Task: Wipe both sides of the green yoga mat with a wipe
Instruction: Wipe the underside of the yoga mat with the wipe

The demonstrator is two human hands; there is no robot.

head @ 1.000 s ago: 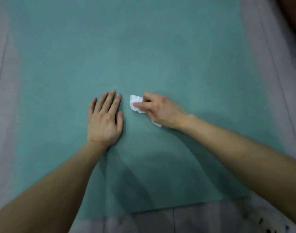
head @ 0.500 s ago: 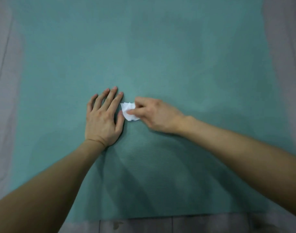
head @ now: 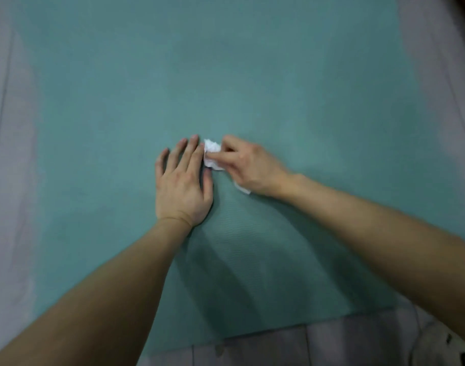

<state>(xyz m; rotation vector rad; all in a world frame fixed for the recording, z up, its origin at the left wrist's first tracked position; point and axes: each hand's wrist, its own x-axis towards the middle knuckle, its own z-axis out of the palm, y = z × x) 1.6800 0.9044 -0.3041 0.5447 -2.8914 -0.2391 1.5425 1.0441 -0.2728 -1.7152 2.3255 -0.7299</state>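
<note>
The green yoga mat, spread on the floor, was held flat by the straight-fingered left hand. Beside it the crumpled wipe was pinched in the curled right hand; overlapping strokes farther up seemed advisable.

Head camera looks steeply down onto the mat.

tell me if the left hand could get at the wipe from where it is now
Probably yes. The left hand lies flat on the green yoga mat, its forefinger right beside the wipe with nothing between them. But the right hand grips the wipe and would have to let go.
</note>
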